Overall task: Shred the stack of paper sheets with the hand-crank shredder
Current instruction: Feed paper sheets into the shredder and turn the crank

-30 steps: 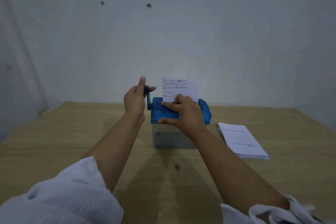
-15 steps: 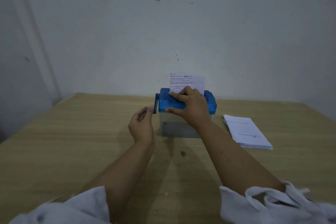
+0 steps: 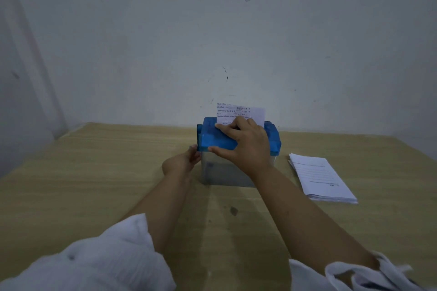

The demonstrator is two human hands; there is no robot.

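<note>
A hand-crank shredder with a blue lid point(image 3: 212, 137) and a clear grey bin point(image 3: 227, 176) stands on the wooden table point(image 3: 94, 172) near the wall. A printed paper sheet point(image 3: 240, 112) sticks upright out of the lid's slot. My right hand point(image 3: 247, 146) presses down on the lid, fingers across the top and thumb on the front edge. My left hand point(image 3: 183, 163) is low at the shredder's left side, its fingers curled round the crank handle, which it mostly hides. The stack of paper sheets point(image 3: 322, 177) lies flat to the right of the shredder.
A pale wall point(image 3: 212, 42) rises right behind the shredder. The table runs wide to both sides. A small dark spot point(image 3: 233, 211) marks the wood in front of the bin. White sleeves cover my forearms at the bottom.
My left hand swung the crank from above the lid down to the bin's left side. The sheet stands lower in the slot. My right hand stayed on the lid.
</note>
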